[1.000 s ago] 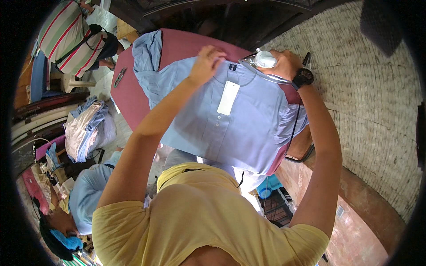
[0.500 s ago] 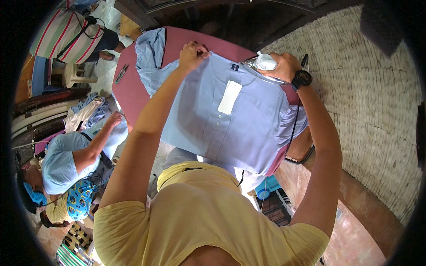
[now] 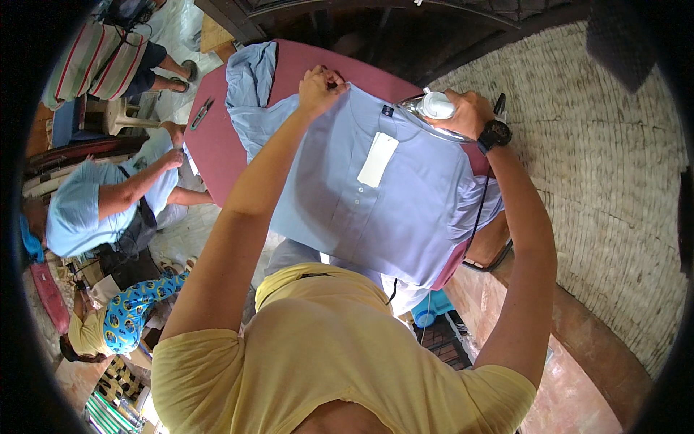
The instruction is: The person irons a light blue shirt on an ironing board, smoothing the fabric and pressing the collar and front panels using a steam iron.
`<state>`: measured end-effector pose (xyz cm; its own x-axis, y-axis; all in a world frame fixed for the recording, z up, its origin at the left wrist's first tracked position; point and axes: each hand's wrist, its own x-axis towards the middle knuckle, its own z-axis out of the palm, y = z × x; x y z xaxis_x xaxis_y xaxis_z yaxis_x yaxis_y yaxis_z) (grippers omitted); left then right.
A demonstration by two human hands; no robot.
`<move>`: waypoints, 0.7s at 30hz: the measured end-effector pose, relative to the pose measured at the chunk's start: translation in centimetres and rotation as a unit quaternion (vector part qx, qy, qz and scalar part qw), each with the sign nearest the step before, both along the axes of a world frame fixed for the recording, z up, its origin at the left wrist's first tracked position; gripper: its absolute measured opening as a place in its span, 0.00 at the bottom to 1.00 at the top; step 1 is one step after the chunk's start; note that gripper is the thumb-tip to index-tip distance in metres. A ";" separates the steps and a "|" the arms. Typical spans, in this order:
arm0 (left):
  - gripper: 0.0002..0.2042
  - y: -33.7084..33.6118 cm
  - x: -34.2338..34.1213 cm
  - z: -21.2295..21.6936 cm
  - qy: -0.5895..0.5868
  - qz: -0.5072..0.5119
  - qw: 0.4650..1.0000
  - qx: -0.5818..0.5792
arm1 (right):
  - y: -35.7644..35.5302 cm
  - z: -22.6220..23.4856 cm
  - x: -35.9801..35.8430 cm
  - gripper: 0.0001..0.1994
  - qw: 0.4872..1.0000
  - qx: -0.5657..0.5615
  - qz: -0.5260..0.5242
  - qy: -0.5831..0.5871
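Note:
A light blue shirt [image 3: 318, 188] lies spread on a dark red padded board [image 3: 217, 155], its collar end away from me and one sleeve flung out to the far left. A white tag [image 3: 378, 160] rests on its front, above a short row of buttons. My left hand [image 3: 322, 90] pinches the fabric at the far left shoulder. In my right hand [image 3: 470, 116], with a black watch on the wrist, is a clothes iron [image 3: 438, 107] with a white cap; it rests on the shirt's far right shoulder.
Small thread snips [image 3: 202, 113] lie on the board's left part. A dark cord [image 3: 478, 210] hangs from my right wrist area past the shirt's right edge. Several people are at the left, one in a light blue shirt [image 3: 76, 206]. A textured pale wall [image 3: 593, 181] stands at the right.
Both hands and the iron keep nearly the same places on the shirt. My view has shifted slightly. At the left, the person in light blue has moved away from the board.

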<state>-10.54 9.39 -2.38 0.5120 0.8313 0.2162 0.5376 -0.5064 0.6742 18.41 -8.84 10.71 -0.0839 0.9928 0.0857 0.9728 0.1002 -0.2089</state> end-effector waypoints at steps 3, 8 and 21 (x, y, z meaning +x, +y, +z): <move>0.10 -0.1 0.0 -0.1 -0.017 0.002 1.000 0.025 | 0.3 0.8 -0.9 0.31 0.999 0.014 -0.008 -0.032; 0.07 0.1 0.2 -0.1 -0.023 0.017 0.996 -0.080 | 1.0 0.0 -1.2 0.30 1.000 0.026 -0.005 -0.011; 0.10 0.3 0.0 -0.8 -0.044 0.003 0.999 -0.009 | 4.5 0.6 -4.1 0.31 0.999 -0.031 -0.016 0.011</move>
<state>-10.51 9.65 -3.21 0.4868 0.8382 0.2458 0.4788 -0.4914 0.7276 14.35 -4.32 11.31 -0.0505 0.9984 0.0263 0.9702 0.0553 -0.2357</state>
